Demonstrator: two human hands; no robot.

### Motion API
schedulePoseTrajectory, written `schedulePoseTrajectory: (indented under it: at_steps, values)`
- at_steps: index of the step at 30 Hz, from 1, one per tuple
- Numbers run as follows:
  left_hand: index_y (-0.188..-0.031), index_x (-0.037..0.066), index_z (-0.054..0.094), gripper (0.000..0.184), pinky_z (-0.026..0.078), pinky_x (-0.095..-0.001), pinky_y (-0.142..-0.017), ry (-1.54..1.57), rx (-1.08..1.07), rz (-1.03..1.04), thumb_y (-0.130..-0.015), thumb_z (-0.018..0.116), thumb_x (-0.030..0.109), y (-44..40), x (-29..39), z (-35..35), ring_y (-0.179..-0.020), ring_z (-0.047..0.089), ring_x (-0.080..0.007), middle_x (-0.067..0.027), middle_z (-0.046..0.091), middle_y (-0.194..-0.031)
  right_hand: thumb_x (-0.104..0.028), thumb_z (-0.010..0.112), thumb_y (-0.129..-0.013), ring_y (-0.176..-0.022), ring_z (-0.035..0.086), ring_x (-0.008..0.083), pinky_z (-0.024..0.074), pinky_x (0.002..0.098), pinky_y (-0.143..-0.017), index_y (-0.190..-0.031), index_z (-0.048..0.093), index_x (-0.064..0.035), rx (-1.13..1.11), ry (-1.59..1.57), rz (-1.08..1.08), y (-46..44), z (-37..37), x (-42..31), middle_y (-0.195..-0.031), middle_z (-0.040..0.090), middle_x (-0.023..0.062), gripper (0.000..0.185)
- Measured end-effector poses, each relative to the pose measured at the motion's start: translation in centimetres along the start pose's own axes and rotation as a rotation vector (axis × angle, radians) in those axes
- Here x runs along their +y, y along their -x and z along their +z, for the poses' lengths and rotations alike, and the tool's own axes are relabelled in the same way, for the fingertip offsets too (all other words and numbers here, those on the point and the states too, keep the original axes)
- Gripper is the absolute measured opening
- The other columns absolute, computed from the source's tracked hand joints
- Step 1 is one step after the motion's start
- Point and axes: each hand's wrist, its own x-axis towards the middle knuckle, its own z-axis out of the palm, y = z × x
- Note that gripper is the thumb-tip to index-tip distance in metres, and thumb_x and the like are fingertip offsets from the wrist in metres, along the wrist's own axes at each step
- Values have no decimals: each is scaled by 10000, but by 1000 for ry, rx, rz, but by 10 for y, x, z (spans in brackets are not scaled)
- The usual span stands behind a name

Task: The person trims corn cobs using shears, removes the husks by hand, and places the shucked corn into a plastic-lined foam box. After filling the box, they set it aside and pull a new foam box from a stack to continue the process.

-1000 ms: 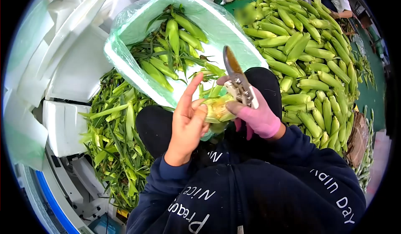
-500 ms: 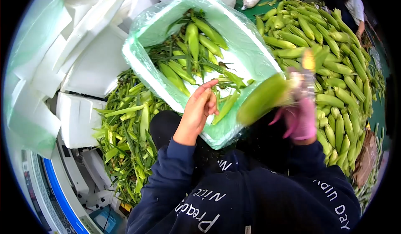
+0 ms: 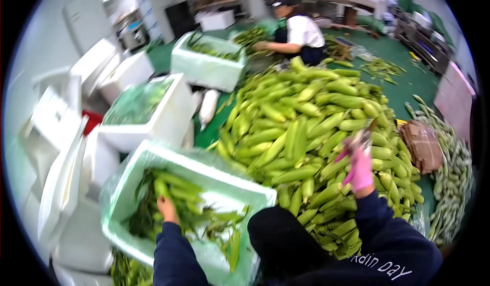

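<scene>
My left hand (image 3: 167,209) reaches down into a white foam box (image 3: 191,159) lined with thin green plastic. Its fingers are closed at the near end of an ear of corn (image 3: 161,187); the grip is partly blurred. Other green ears and loose husk leaves (image 3: 232,235) lie in the box. My right hand (image 3: 359,164), in a pink glove, is held over a large heap of unhusked corn (image 3: 301,145). It is closed around a knife (image 3: 363,137), whose metal part is smeared by motion.
Another person (image 3: 303,33) crouches behind the heap, beside a second foam box (image 3: 206,69). A plastic-covered box (image 3: 140,115) stands left, near stacked white foam pieces (image 3: 61,153). A brown cardboard piece (image 3: 422,145) and a pile of slender green vegetables (image 3: 451,184) lie right.
The view has swung up and right. The ear near my right hand is no longer there. My left hand has gone from the box's near edge down into it, now at an ear of corn.
</scene>
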Motion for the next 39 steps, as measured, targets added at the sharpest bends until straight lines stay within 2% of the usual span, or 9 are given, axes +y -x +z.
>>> schedulePoseTrajectory:
  at_steps: [5,11,16,19,21,22,27,33,39]
  values:
    - [-1291,-33,554,494,443,-513,-975,-831,28,-35,-859,652,185,9,72,62,-1235,518,-383,-217,543,-1319,-194,593,-954,-1134,584,276,462,447,-1022,-1327,460,-61,-218,-489,593,86,31,60,-1152,596,128,418]
    - [-1390,51,452,644,451,-512,-945,-1152,273,175,-837,738,217,17,71,58,-1247,494,-355,-170,488,-1366,-75,571,-937,-1394,405,340,328,485,-1169,-1548,219,-82,-455,-469,748,99,13,60,-1503,401,208,705]
    - [-1387,49,449,698,478,-522,-945,-970,27,-21,-808,784,251,-32,34,-2,-1121,582,-392,-198,576,-1250,-15,674,-855,-1469,273,234,255,448,-1207,-1590,61,-99,-615,-80,485,138,30,48,-1603,237,138,961]
    - [-1332,67,531,561,504,-452,-950,-234,-480,-171,-836,758,198,-53,14,-23,-1105,620,-364,-192,627,-1226,-136,755,-830,-1313,451,233,400,372,-1078,-1495,332,-54,-535,288,60,155,49,68,-1425,473,116,793]
    - [-1274,41,585,401,531,-359,-913,-586,-967,778,-903,687,154,-12,67,-55,-1053,659,-290,-161,670,-1179,-124,754,-820,-1316,446,234,364,353,-1102,-1502,301,-12,-511,419,76,159,60,67,-1424,473,124,826]
    - [-1282,28,576,372,537,-334,-894,-161,-999,177,-940,634,162,27,117,-50,-1038,663,-258,-150,671,-1174,-117,754,-815,-1318,444,235,347,344,-1114,-1505,286,9,-512,491,78,159,64,66,-1424,473,128,843]
    - [-1267,15,558,469,563,-322,-754,458,-906,-432,-977,551,383,105,294,-60,-874,681,-218,-159,699,-1053,-81,716,-817,-1290,453,218,328,341,-1118,-1467,334,19,-470,361,59,159,58,80,-1377,489,130,761]
    - [-1111,-14,606,554,571,-313,-636,917,-867,-426,-975,541,519,79,382,-87,-712,665,-209,-100,677,-898,-8,674,-780,-1226,481,223,341,343,-1094,-1414,405,-3,-562,415,59,161,69,50,-1316,514,109,689]
    - [-1434,23,434,632,526,-352,-919,265,-350,438,-942,666,345,200,313,-82,-1036,664,-283,-158,628,-1253,-122,782,-756,-1123,542,200,425,323,-1005,-1376,463,-14,-823,369,77,127,74,27,-1218,577,100,706]
